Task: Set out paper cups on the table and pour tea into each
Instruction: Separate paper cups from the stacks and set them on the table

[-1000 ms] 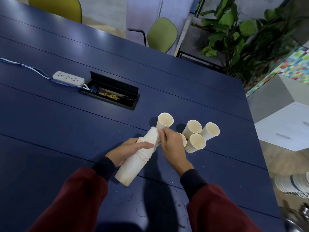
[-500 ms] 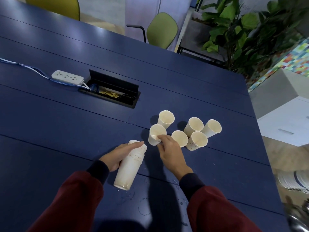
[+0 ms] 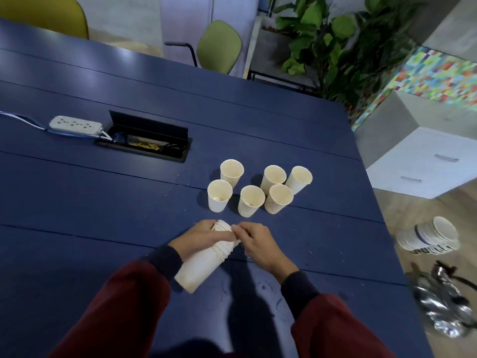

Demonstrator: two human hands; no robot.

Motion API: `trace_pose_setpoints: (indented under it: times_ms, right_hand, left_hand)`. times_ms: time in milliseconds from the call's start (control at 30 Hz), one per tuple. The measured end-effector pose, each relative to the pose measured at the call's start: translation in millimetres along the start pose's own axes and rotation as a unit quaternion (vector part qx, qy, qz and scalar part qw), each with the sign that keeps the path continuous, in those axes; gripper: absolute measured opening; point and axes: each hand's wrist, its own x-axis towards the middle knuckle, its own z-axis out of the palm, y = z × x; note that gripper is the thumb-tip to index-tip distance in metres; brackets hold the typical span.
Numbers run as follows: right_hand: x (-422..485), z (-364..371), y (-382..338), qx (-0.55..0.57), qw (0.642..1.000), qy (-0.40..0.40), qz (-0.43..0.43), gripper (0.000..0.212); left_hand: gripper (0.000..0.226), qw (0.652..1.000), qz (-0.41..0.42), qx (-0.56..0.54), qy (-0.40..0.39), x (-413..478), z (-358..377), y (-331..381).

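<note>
– Gripping the stack of cups (image 3: 200, 267) with my left hand (image 3: 198, 239), fingers wrapped round its upper end. The stack leans, with its base back by my left sleeve (image 3: 124, 306).

– And your right?

– My right hand (image 3: 258, 245) sits tight against the left, its fingertips (image 3: 236, 229) pinching the rim at the stack's mouth.

– Where are the loose ones?

– Six paper cups (image 3: 251, 200) stand mouths up on the blue table (image 3: 77, 202), just beyond both hands. Three are in the nearer row and three behind. The ones beyond my right hand are bunched close together.

– Any tea in them?

– Cannot tell from here; I only see pale insides.

– Further out?

– Well beyond my left hand there's an open cable box (image 3: 147, 144) sunk into the tabletop, with a white power strip (image 3: 74, 124) just left of it. Off the table, out past my right hand, a pile of plates (image 3: 428, 237) sits on the floor.
</note>
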Motion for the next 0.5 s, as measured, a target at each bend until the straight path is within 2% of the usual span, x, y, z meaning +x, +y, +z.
trace_pose_setpoints:
  times_ms: [200, 300, 400, 500]
  right_hand:
    - [-20, -30, 17, 0.046, 0.994, 0.087, 0.046, 0.040]
    - [-30, -58, 32, 0.078, 0.981, 0.165, 0.067, 0.038]
    - [-35, -93, 56, 0.033, 0.965, 0.247, 0.081, 0.037]
    - [-33, -127, 78, -0.028, 0.960, 0.263, 0.090, 0.026]
  left_hand:
    - [0.024, 1.000, -0.020, -0.009, -0.023, 7, 44, 18]
    - [0.038, 0.999, -0.026, -0.008, -0.021, 17, 63, 26]
    - [0.048, 0.998, -0.044, -0.033, -0.037, 26, 81, 33]
    - [0.059, 0.992, -0.077, -0.091, -0.038, 38, 95, 34]
